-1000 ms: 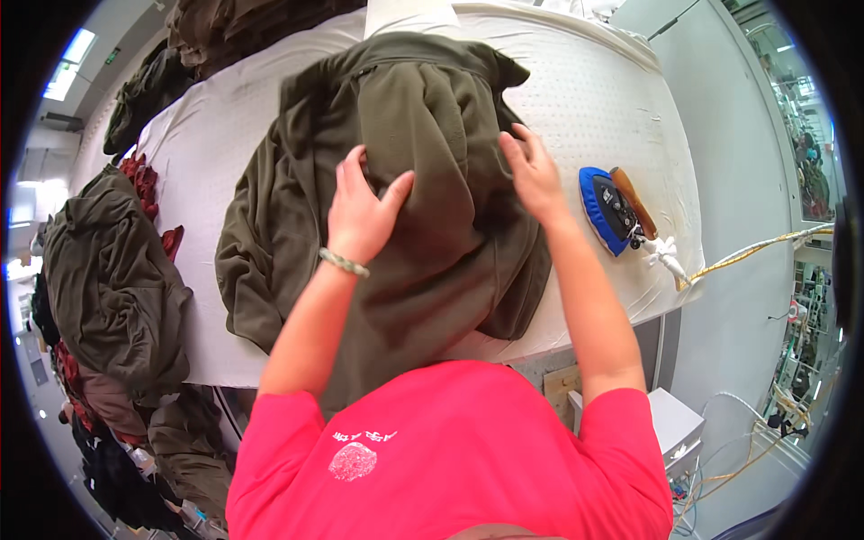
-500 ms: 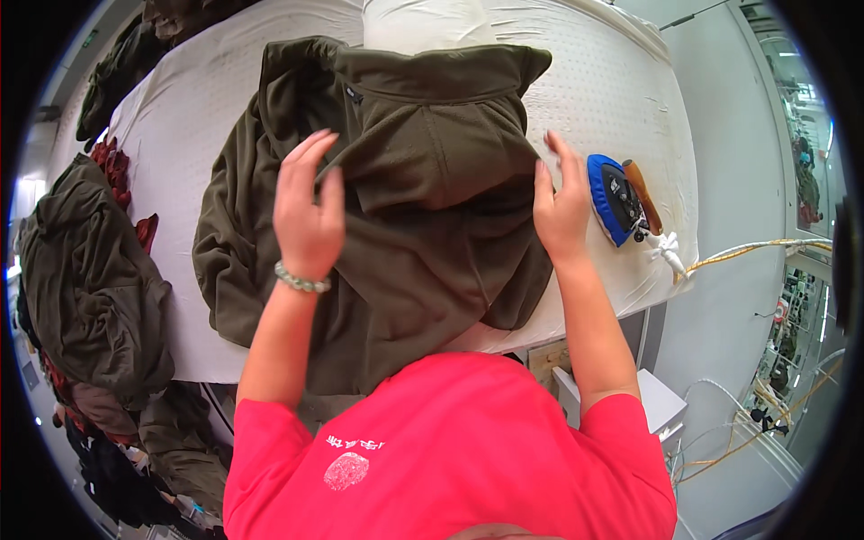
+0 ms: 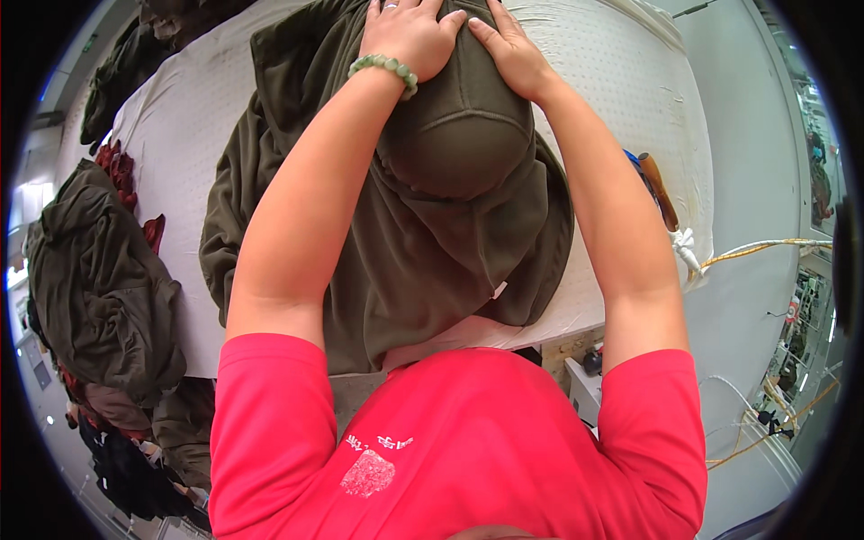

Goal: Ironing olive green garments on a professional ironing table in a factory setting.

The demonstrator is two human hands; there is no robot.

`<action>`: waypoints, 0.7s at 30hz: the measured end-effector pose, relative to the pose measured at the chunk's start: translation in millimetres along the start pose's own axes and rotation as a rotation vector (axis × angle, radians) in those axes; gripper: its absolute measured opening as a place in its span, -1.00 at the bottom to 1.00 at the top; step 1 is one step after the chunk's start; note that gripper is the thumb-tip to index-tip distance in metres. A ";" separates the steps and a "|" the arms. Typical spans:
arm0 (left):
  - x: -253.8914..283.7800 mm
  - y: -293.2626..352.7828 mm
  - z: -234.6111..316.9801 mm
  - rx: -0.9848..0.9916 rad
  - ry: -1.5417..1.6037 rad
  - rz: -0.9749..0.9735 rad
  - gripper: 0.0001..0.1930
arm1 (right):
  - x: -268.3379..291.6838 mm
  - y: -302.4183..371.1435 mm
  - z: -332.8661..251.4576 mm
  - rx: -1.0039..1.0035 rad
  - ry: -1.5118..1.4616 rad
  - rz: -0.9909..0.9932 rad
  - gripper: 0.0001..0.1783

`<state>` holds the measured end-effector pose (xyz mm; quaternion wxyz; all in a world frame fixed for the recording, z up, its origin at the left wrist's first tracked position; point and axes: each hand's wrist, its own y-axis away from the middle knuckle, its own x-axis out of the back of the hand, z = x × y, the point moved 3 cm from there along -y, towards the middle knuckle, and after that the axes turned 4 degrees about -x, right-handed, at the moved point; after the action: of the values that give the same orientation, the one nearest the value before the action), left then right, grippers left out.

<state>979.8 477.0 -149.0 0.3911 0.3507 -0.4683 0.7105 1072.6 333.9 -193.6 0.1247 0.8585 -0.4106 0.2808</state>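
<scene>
Left hand (image 3: 409, 36) and right hand (image 3: 508, 45), both spread flat, press the olive garment (image 3: 450, 225) at 12 o'clock on the white tabletop (image 3: 180, 117), iron (image 3: 655, 184) at 3 o'clock.

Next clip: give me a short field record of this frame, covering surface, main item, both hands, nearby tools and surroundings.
Surface: white padded ironing table
Main item: olive-green fleece garment spread on the table, its lower edge hanging over the near side
Left hand: palm down, pressing on the garment's far end; green bead bracelet on the wrist
Right hand: flat on the same fold, close beside the left
Nearby tool: iron, partly hidden behind the right forearm
Surroundings: pile of olive garments left of the table
</scene>
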 end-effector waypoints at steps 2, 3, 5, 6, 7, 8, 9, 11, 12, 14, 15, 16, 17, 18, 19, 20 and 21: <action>-5.3 -4.0 -9.0 -0.021 -0.026 0.023 -0.52 | -1.2 -6.0 -4.3 0.011 0.003 0.031 -0.13; -9.3 -3.1 -16.3 -0.032 -0.040 0.038 -0.51 | -5.5 -7.3 -5.7 0.010 0.014 0.053 -0.14; -9.9 5.4 -21.9 -0.050 -0.074 0.066 -0.49 | -11.2 -2.7 -8.5 0.029 0.013 0.082 -0.13; 2.8 16.2 -11.3 -0.113 -0.008 0.211 -0.49 | -9.6 9.5 -8.6 -0.087 0.013 0.167 -0.20; 14.3 30.3 0.1 -0.179 0.058 0.353 -0.48 | -7.4 24.6 -6.9 -0.204 0.009 0.250 -0.27; 25.4 52.1 23.4 -0.211 0.189 0.307 -0.49 | -4.9 42.1 -4.9 -0.108 -0.073 0.343 -0.30; 36.2 80.2 49.7 -0.234 0.315 0.253 -0.50 | -6.9 64.0 -0.7 -0.013 -0.158 0.427 -0.32; 33.4 124.7 81.6 -0.237 0.035 0.098 -0.51 | -14.3 111.2 14.8 0.138 -0.338 0.440 -0.37; 33.1 132.4 84.9 -0.234 0.022 0.094 -0.51 | -17.5 130.7 29.3 0.051 -0.351 0.368 -0.42; 33.4 138.6 77.5 -0.208 0.011 0.162 -0.49 | -9.4 158.2 57.4 0.041 -0.118 0.281 -0.49; 36.3 145.4 73.5 -0.180 -0.005 0.201 -0.48 | 4.2 173.6 59.4 0.126 0.117 0.248 -0.52; 35.9 150.9 68.5 -0.166 -0.021 0.206 -0.48 | 31.2 188.9 65.0 0.216 0.163 0.264 -0.52; 37.6 156.5 60.3 -0.126 0.021 0.232 -0.47 | 69.2 200.8 55.6 0.317 0.204 0.275 -0.51; 40.0 162.1 52.1 -0.088 0.061 0.261 -0.45 | 103.2 209.6 53.0 0.343 0.345 0.344 -0.47; 41.3 170.0 49.6 -0.053 0.105 0.288 -0.44 | 132.1 220.3 59.2 0.363 0.485 0.417 -0.43; 36.2 174.7 52.1 -0.045 0.098 0.298 -0.44 | 158.0 230.3 89.7 0.286 0.618 0.462 -0.39; 31.3 180.2 52.1 0.038 0.116 0.338 -0.44 | 173.3 240.9 115.8 0.209 0.749 0.507 -0.34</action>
<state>813.4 389.0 -176.0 0.2858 0.2327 -0.4839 0.7938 1017.4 20.3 -190.2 0.1045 0.5785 -0.5036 0.6331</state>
